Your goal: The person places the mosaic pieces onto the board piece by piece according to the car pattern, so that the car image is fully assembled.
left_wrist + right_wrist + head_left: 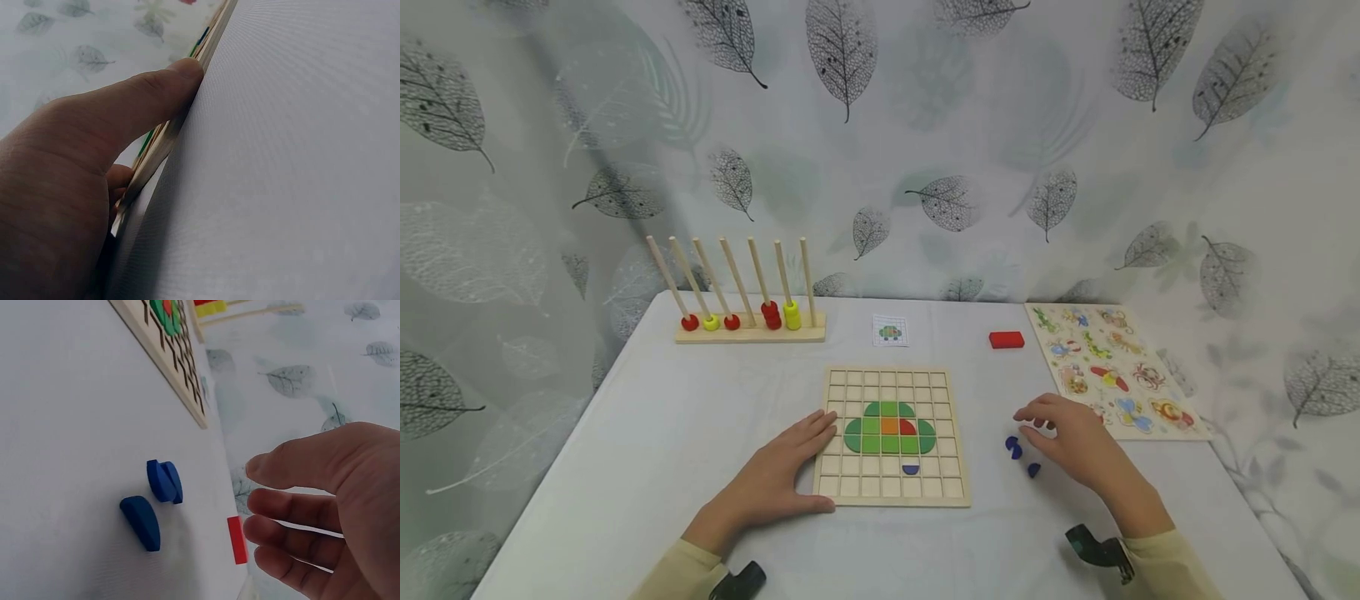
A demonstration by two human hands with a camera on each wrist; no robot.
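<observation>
A wooden grid board lies flat on the table, bearing a figure of green pieces with an orange square, a red quarter-round piece and a blue half-round piece below. My left hand rests at the board's left side, fingertips on its edge and thumb along the near left corner. Over the table right of the board, my right hand hovers with loosely bent fingers, holding nothing. Three loose blue half-round pieces lie below it, two of them close together.
Behind the board lies a small pattern card. A red block is to its right. A peg rack with red and yellow beads stands back left; a picture puzzle board lies at the right. A leaf-print curtain hangs behind the table.
</observation>
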